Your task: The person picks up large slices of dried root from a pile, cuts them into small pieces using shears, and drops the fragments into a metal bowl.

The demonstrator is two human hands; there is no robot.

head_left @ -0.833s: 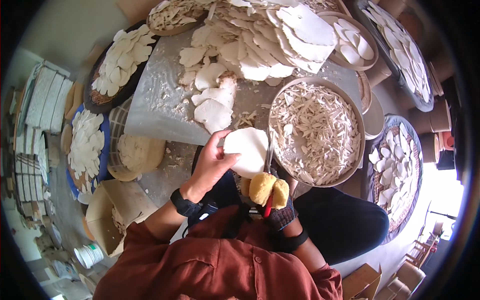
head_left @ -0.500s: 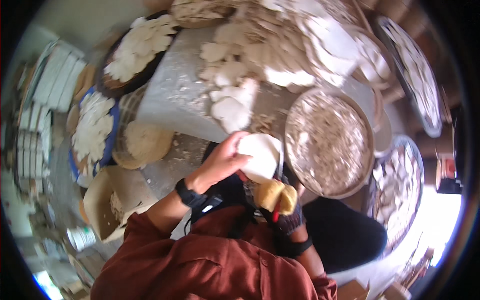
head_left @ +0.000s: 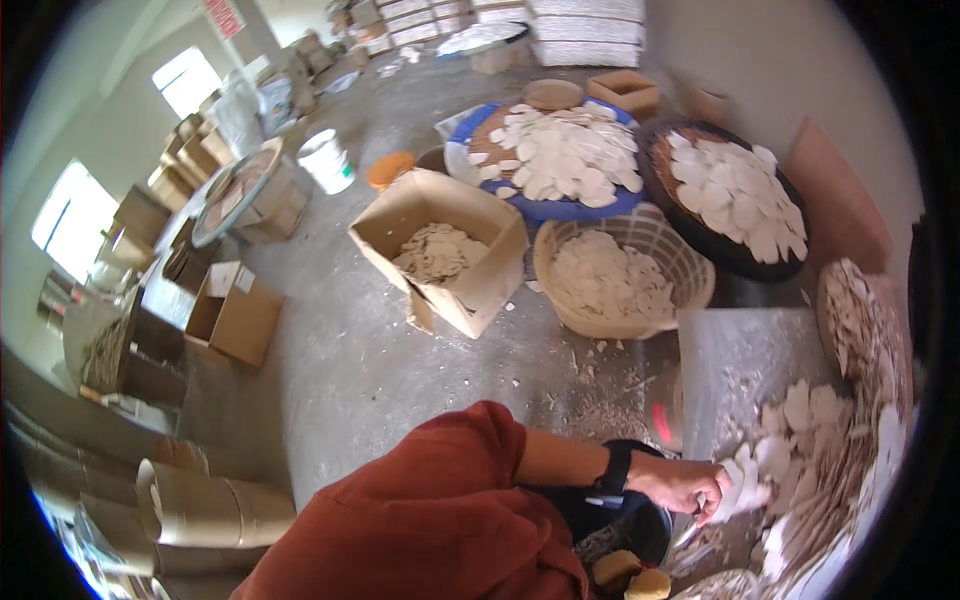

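My left hand (head_left: 690, 487), with a black watch on its wrist, reaches to the near edge of a heap of flat white oval pieces (head_left: 797, 445) on a grey work surface (head_left: 740, 350). Its fingers are curled, and the edge of one thin white piece (head_left: 701, 502) shows between thumb and fingers. Below it, a narrow pale blade (head_left: 686, 535) can be partly made out. Two yellow pads (head_left: 630, 578) show at the lower edge, where my right hand was; the hand itself is hidden.
Beyond the work surface stand a plastic basket (head_left: 690, 285) and an open cardboard box (head_left: 500, 260), both holding pale scraps. Behind them, a blue-rimmed tray (head_left: 460, 150) and a dark-rimmed tray (head_left: 655, 200) bear white pieces. A white bucket (head_left: 325, 160) and cardboard drums (head_left: 215, 505) stand left.
My view has swung left, bringing the floor and boxes in. My left hand has gone from holding a large white piece before my body to the heap's edge. My gloved right hand has dropped out of sight.
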